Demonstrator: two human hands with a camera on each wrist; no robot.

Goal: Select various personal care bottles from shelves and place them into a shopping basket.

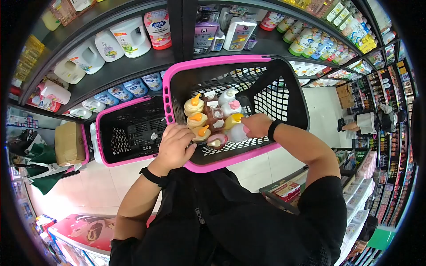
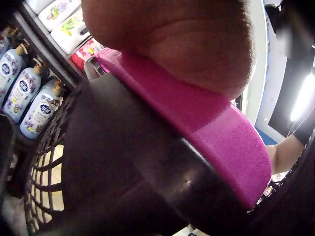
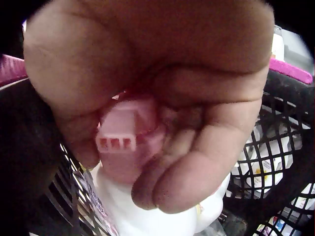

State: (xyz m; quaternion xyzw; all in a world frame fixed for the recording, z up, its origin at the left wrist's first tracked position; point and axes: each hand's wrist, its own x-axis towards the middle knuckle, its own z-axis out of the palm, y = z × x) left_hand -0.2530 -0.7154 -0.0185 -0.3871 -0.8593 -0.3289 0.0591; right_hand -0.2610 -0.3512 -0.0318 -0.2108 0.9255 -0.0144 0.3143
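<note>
A large black basket with a pink rim holds several pump bottles. My right hand reaches inside at the right of the group, its fingers curled round the pink pump head of a white bottle. Near it are a yellow-topped bottle and another white bottle with a pink pump. Cream bottles with orange pumps line the left side, beside brownish bottles. My left hand rests on the basket's near-left corner, palm against the pink rim in the left wrist view.
A second pink-rimmed black basket stands to the left, with a cardboard box beyond it. Shelves of detergent jugs and bottles run along the far side. A low display stands near my right elbow. Another person is at far right.
</note>
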